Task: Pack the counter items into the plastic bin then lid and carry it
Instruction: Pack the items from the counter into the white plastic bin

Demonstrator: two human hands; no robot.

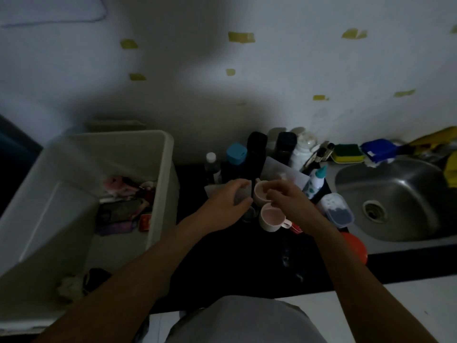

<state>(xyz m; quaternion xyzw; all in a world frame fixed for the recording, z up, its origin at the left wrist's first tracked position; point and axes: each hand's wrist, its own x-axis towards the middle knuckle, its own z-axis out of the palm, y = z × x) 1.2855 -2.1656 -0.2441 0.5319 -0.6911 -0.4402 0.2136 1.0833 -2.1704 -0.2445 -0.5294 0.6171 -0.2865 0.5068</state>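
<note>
This was a small, dimly lit home kitchen. A stainless steel sink (405, 206) with a round drain was set into the worktop at the right, and a yellow-and-green scouring sponge (347, 152) lay at its far edge beside a blue plastic item (378, 149). Left of the sink, on the dark counter (247, 258), a huddle of bottles (257, 149) stood against the white wall (284, 75), which bore scraps of yellow tape (241, 37), and two pale mugs (270, 217) sat nearer.
</note>
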